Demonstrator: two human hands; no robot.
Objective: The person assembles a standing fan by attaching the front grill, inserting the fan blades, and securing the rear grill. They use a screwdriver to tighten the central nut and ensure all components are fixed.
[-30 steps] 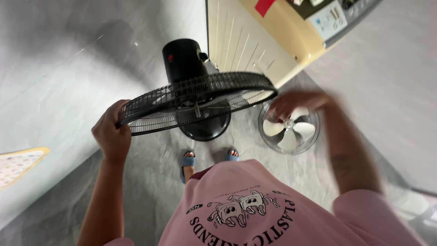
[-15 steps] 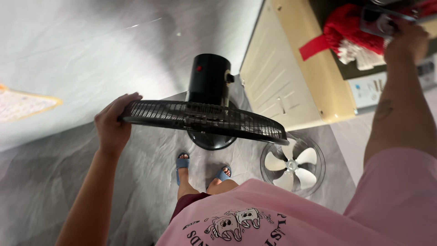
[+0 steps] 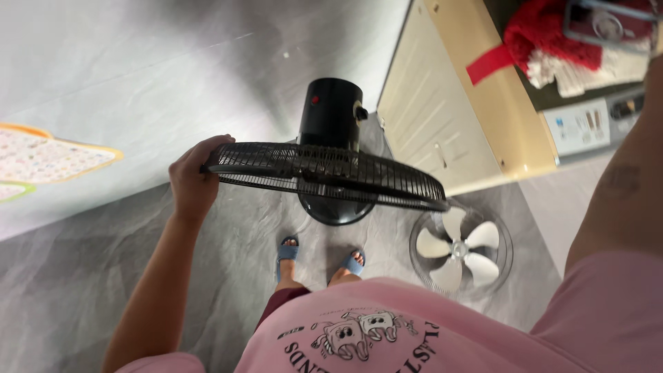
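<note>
**Fan guard held at its left rim**

The fan guard (image 3: 324,174), a round black wire cage, sits in the middle of the frame, tilted nearly flat above the black motor housing (image 3: 331,110) and the round base (image 3: 338,208) on the grey floor (image 3: 103,290). The left hand (image 3: 193,181) is the grip here: its fingers are closed over the left rim of the guard and hold it. The right hand is out of the frame; only the right arm (image 3: 621,200) shows at the right edge, raised toward the upper right, so I cannot tell if that hand is open or closed.

In my judgement the guard is light but a little springy. Its thin wires may bend if they are squeezed, and the painted metal can be slippery. The thick outer rim looks like the safest place to take it, better with two hands at opposite sides.

On the floor at the lower right lies a second guard with the white blades (image 3: 459,247) still inside. A beige cabinet (image 3: 442,117) stands at the upper right, and a red and white cloth (image 3: 566,41) lies on top of it.

Compared with half a second ago, the left hand keeps the same hold on the rim. The right hand, which then reached to the red cloth, has now left the view, and the whole scene has shifted slightly to the right.
</note>
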